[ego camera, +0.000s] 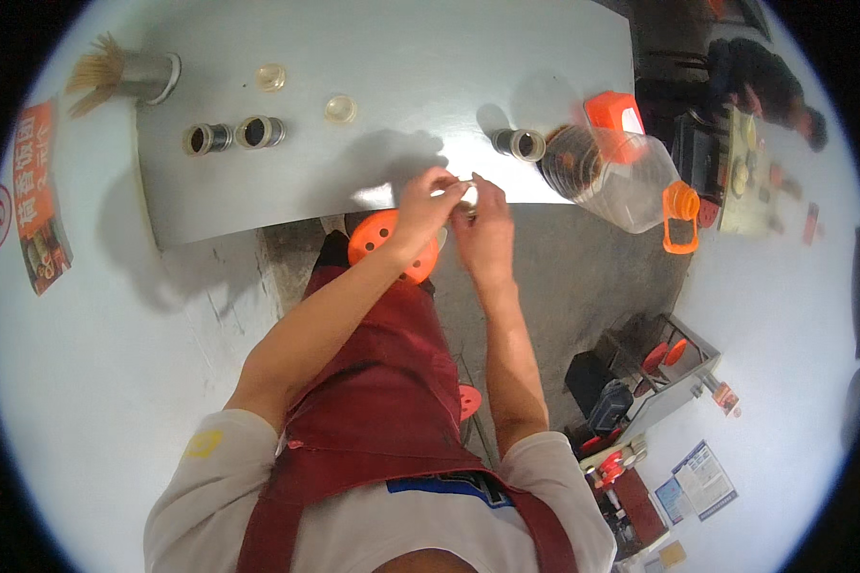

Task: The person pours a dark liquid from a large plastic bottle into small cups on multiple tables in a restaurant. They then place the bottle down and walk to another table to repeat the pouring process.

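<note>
Over the front edge of the grey table [416,43], my left hand [428,211] and my right hand [486,229] meet around a small shiny container [467,203]. Fingers cover most of it, so its exact form is hard to tell. Left of my hands stand two small jars, one jar [208,139] beside another jar [261,132], both with dark contents. Two round clear lids, a farther lid [270,76] and a nearer lid [340,109], lie on the tabletop. A third jar [519,145] with dark contents is to the right, next to a large clear plastic jug [638,183] of dark liquid.
An orange box [614,118] is behind the jug, which has an orange cap [683,200]. Chopsticks [99,74] fill a metal holder [147,76] at the far left. Below the table edge is an orange stool [373,243]. A person [760,82] is at another table on the right.
</note>
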Available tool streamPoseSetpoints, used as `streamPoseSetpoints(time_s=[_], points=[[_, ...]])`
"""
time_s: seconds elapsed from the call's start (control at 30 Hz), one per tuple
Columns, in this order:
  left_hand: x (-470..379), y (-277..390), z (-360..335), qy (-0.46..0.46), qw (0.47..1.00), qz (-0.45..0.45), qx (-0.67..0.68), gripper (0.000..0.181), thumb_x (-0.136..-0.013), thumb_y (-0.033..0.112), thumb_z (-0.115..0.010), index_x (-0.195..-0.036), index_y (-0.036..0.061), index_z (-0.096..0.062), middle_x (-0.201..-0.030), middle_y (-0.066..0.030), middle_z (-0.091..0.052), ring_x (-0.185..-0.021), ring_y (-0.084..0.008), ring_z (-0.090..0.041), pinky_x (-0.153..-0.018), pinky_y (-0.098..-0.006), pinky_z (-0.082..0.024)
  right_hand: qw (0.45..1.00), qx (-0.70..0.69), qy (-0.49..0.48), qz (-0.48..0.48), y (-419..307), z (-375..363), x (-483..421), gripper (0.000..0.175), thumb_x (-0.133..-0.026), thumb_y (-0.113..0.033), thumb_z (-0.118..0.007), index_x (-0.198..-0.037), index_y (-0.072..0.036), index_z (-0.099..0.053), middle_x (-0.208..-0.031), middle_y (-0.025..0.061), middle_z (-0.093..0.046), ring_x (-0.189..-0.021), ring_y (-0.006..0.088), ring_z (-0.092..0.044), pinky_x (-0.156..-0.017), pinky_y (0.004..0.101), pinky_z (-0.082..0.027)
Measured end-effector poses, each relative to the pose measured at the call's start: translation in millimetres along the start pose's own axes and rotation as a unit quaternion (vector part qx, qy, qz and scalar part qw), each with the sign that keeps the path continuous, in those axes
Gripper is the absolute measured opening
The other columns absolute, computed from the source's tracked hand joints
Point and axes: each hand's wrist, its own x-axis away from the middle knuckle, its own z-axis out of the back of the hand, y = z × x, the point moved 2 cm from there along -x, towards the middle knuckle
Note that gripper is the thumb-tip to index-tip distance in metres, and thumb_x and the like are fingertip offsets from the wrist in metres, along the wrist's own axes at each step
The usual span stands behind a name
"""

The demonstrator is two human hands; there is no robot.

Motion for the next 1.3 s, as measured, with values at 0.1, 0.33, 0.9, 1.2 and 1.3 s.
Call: streamPoseSetpoints(time_s=[0.1, 0.33, 0.9, 1.2, 1.3], points=[[-8.3, 8.5, -28.0, -0.035, 0.999, -0.023, 0.032, 0.037, -0.096, 0.023, -0.066, -0.124, -0.0007, -0.056, -0.120, -0.0146, -0.065, -0.112, -0.0232, -0.063, -0.095, -0.0357, -0.050, 0.997, 0.014, 0.056, -0.047, 19.1, 28.0, -21.3, 0.049, -0.088, -0.012, -0.074, -0.132, 0.000, -0.057, -0.120, 0.0230, -0.064, -0.096, 0.0339, -0.070, -0.076, 0.0381, -0.058], [14.5, -8.8, 26.7, 0.004, 0.997, -0.012, -0.071, 0.043, -0.098, 0.017, -0.061, -0.137, 0.0056, -0.048, -0.131, -0.0134, -0.059, -0.114, -0.0225, -0.064, -0.097, -0.0353, -0.050, 0.985, 0.137, 0.103, 0.006, 72.3, 41.9, -86.2, 0.063, -0.079, -0.026, -0.084, -0.131, -0.003, -0.058, -0.125, 0.0183, -0.065, -0.102, 0.0328, -0.069, -0.088, 0.0428, -0.054], [-75.0, 41.8, 148.0, 0.184, 0.719, -0.171, -0.648, 0.054, -0.085, 0.020, -0.074, -0.135, 0.0101, -0.055, -0.128, -0.0150, -0.056, -0.119, -0.0329, -0.054, -0.098, -0.0426, -0.048, 0.992, 0.118, 0.023, -0.022, 86.6, 34.6, -107.8, 0.064, -0.073, -0.021, -0.087, -0.128, -0.002, -0.061, -0.120, 0.0199, -0.069, -0.109, 0.0340, -0.068, -0.093, 0.0408, -0.053], [-33.2, 39.5, 148.8, 0.120, 0.917, -0.175, -0.337, 0.057, -0.084, 0.026, -0.079, -0.132, 0.0073, -0.056, -0.117, -0.0124, -0.060, -0.104, -0.0274, -0.061, -0.092, -0.0375, -0.050, 0.986, 0.157, 0.048, 0.042, 92.9, 25.4, -102.3, 0.069, -0.081, -0.031, -0.081, -0.138, -0.003, -0.053, -0.127, 0.0211, -0.065, -0.117, 0.0383, -0.062, -0.101, 0.0429, -0.048], [0.2, 34.3, 142.9, 0.069, 0.993, -0.078, -0.055, 0.059, -0.088, 0.026, -0.077, -0.137, 0.0049, -0.051, -0.118, -0.0097, -0.059, -0.102, -0.0226, -0.062, -0.088, -0.0347, -0.051, 0.975, 0.194, 0.081, 0.075, 73.8, 33.9, -97.9, 0.075, -0.080, -0.030, -0.082, -0.141, -0.003, -0.050, -0.129, 0.0219, -0.063, -0.118, 0.0399, -0.061, -0.102, 0.0451, -0.047]])
